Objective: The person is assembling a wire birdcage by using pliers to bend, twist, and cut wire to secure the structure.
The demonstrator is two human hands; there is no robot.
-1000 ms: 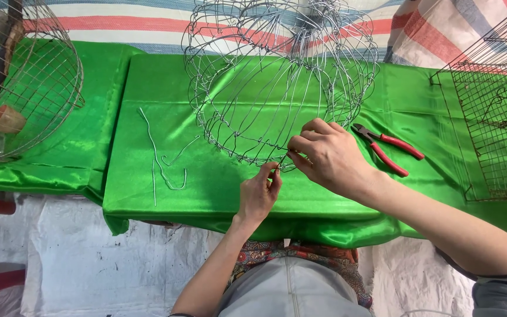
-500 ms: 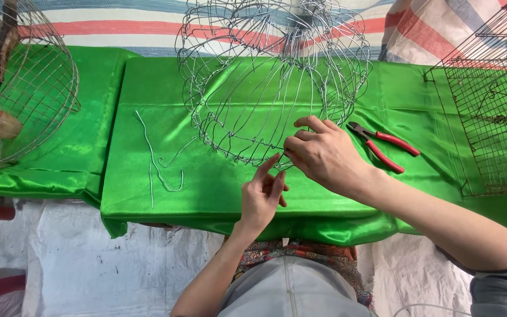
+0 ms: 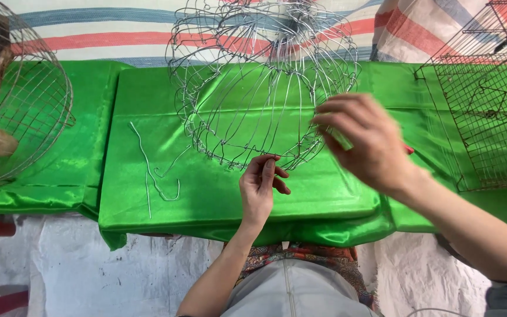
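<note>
The domed wire cage frame stands on the green satin cloth, its lower rim near the cloth's front edge. The left hand is at that rim, fingertips pinched on a thin wire of the frame's nearest edge. The right hand hovers blurred over the frame's right side, fingers curled loosely; whether it grips anything I cannot tell. It covers the red-handled pliers, only a sliver showing at its far edge. Left of the frame, loose bent wires lie on open cloth with free room around them. Further left of the frame a round wire basket overhangs a second cloth. Right of the frame, a square mesh cage crowds that side.
</note>
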